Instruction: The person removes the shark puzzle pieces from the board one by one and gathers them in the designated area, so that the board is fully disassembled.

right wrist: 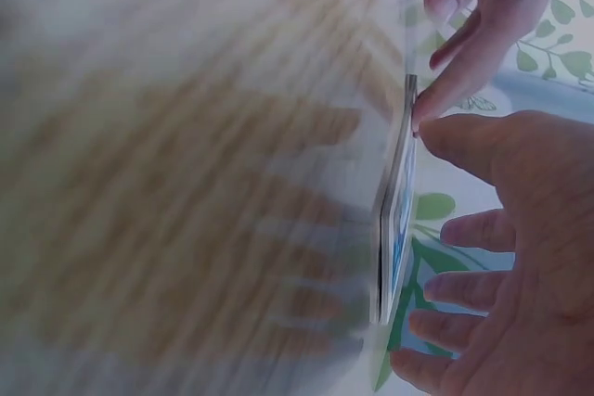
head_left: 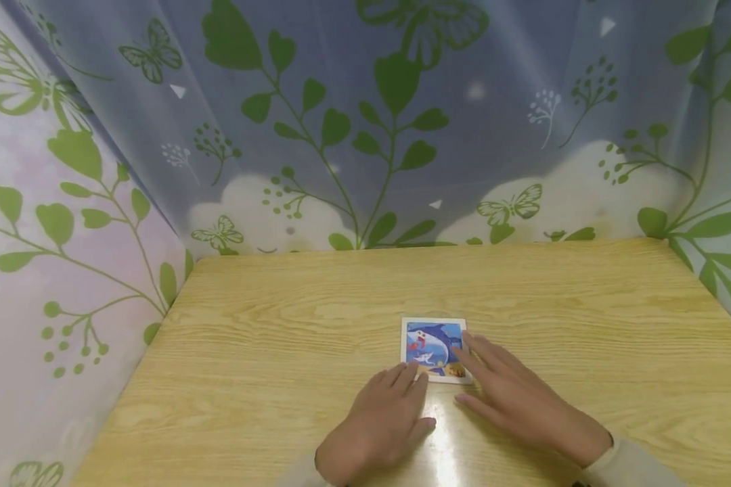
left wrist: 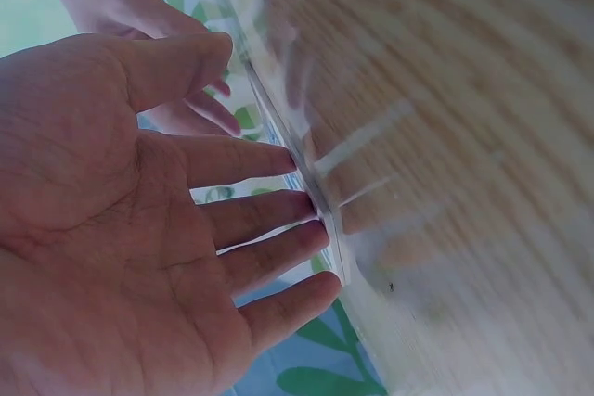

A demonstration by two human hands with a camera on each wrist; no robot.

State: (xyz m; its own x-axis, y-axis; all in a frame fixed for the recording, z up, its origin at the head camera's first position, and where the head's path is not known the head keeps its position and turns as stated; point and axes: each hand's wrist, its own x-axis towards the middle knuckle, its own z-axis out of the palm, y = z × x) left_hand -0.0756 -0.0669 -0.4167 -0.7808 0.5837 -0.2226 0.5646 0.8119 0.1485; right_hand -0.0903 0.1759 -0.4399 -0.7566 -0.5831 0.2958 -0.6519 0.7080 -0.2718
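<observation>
A small square picture puzzle (head_left: 428,343) with a white border lies flat on the wooden table; it shows a blue cartoon shark in the sea. My left hand (head_left: 382,418) has its fingers stretched out, the fingertips touching the near left edge. In the left wrist view, the fingers of that left hand (left wrist: 158,229) meet the thin side of the puzzle (left wrist: 320,197). Over the right edge extends my right hand (head_left: 518,392), fingers straight. The right wrist view has this right hand (right wrist: 529,257) beside the puzzle (right wrist: 399,210), its fingers apart from the table.
The wood-grain table (head_left: 268,318) reflects light near its front. A curtain (head_left: 341,135) with green leaves and butterflies hangs along the back edge, and similar patterned cloth (head_left: 49,223) borders the left side.
</observation>
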